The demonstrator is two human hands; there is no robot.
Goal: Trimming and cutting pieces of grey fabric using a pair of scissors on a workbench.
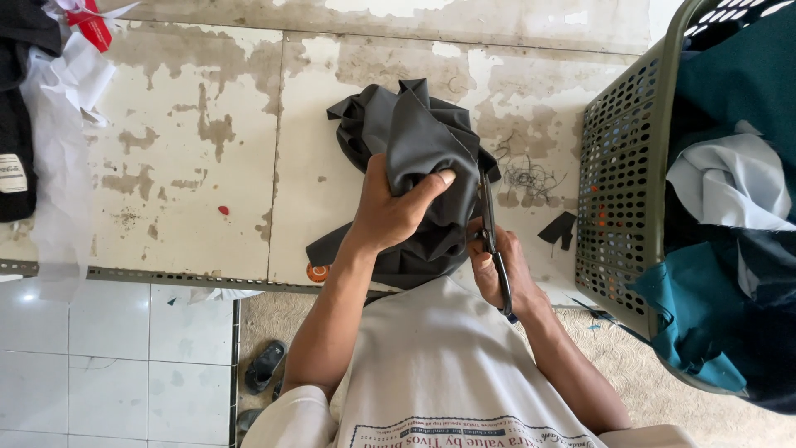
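Scissors (489,241) so close to that thumb is what bugs me here. Left hand (396,211) is clenched around a bunched dark grey garment (414,141), which sits on the worn, peeling bench (191,166) right at its near edge, just in front of the person. Right hand (502,270) grips the scissors, blades running up the garment's right side, nearly touching the left thumb tip. If the cloth slips or the blades close blind into the folds, I'd guess a nicked thumb or a cut through a hidden layer. The green laundry basket (618,191) full of clothes stands just right of the garment, so the elbow could bump it. Loose threads (531,176) lie between garment and basket.
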